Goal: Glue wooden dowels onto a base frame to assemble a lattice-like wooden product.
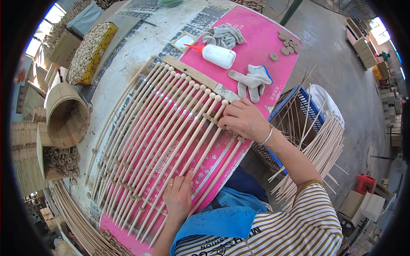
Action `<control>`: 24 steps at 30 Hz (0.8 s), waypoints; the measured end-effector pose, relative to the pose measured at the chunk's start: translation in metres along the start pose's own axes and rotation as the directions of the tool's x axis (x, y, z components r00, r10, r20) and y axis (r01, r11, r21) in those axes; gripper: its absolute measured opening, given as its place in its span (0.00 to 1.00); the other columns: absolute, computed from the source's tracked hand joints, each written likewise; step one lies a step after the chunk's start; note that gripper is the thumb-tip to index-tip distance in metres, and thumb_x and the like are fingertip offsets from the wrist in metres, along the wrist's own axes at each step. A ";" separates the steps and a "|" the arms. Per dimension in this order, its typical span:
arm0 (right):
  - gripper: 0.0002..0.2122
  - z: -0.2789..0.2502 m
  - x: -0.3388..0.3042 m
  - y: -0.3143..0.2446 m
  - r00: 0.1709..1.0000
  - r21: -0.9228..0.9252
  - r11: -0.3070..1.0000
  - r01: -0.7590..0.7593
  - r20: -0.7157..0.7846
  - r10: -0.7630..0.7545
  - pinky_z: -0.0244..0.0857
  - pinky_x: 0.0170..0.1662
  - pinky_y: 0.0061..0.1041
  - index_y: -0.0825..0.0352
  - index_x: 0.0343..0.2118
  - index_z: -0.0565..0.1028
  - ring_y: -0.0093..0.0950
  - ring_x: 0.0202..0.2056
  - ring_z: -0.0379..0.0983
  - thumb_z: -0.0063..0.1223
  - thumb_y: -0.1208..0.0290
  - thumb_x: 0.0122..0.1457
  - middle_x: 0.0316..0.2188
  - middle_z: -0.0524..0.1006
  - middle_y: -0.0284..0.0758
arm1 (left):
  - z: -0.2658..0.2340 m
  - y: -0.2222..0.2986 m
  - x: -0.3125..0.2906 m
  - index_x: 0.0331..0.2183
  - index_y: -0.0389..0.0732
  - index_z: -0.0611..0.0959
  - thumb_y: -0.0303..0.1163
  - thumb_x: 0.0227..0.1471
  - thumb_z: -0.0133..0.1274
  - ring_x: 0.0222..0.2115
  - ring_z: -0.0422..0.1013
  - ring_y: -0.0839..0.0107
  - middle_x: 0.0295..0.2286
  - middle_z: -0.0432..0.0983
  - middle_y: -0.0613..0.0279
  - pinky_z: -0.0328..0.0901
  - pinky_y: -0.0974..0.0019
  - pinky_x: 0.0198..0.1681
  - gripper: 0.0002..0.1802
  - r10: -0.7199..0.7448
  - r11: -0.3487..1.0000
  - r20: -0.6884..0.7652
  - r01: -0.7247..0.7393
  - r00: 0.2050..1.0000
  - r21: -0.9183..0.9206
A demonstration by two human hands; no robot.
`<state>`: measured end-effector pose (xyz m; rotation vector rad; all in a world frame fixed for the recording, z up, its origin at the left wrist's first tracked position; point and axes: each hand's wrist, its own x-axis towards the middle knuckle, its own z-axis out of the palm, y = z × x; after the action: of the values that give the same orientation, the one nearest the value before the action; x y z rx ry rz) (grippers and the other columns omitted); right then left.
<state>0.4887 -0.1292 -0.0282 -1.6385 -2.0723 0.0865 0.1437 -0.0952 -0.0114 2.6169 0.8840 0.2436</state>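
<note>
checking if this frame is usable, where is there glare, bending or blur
Head view: the bright white window at upper left is near blown out; head view: the long, thin brown wooden rods at lower left bow, likely from fisheye distortion; head view: the bare left hand and bare right hand look sharp, with no clear motion blur.

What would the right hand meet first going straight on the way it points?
The right hand would probably meet the small wooden crosspiece first; whether they already touch is unclear.
</note>
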 end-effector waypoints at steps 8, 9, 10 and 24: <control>0.06 -0.038 -0.044 -0.001 0.856 0.273 0.885 -0.378 -0.260 0.446 0.67 0.40 0.33 0.63 0.34 0.83 0.35 0.35 0.74 0.65 0.74 0.51 0.30 0.77 0.34 | -0.004 0.015 -0.008 0.56 0.45 0.82 0.38 0.50 0.66 0.34 0.73 0.64 0.35 0.75 0.62 0.70 0.61 0.35 0.30 0.105 0.993 -0.059 -0.108 0.993 -0.052; 0.06 -0.037 -0.050 -0.004 0.855 0.270 0.885 -0.380 -0.262 0.447 0.67 0.40 0.33 0.63 0.34 0.83 0.35 0.35 0.74 0.65 0.74 0.51 0.30 0.77 0.34 | -0.002 0.021 -0.008 0.57 0.45 0.81 0.39 0.50 0.66 0.33 0.73 0.64 0.34 0.74 0.61 0.70 0.61 0.35 0.31 0.146 0.986 0.036 -0.142 0.989 -0.088; 0.06 -0.035 -0.056 -0.006 0.822 0.317 0.847 -0.426 -0.256 0.509 0.67 0.39 0.32 0.63 0.34 0.83 0.34 0.34 0.74 0.66 0.74 0.52 0.29 0.77 0.34 | -0.002 0.024 -0.008 0.58 0.45 0.80 0.39 0.50 0.66 0.33 0.73 0.64 0.33 0.73 0.61 0.70 0.61 0.35 0.33 0.190 0.977 0.130 -0.174 0.973 -0.127; 0.06 -0.015 -0.055 -0.014 0.822 0.382 0.831 -0.404 -0.247 0.513 0.67 0.39 0.32 0.64 0.35 0.82 0.35 0.35 0.74 0.64 0.75 0.55 0.31 0.77 0.35 | 0.001 0.021 -0.002 0.59 0.47 0.80 0.27 0.53 0.59 0.31 0.73 0.65 0.29 0.68 0.62 0.72 0.61 0.29 0.30 0.102 0.995 0.090 -0.102 0.991 0.002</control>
<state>0.4913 -0.1884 -0.0285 -1.7729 -1.2884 0.2636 0.1541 -0.1118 -0.0040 2.6598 0.7235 0.1486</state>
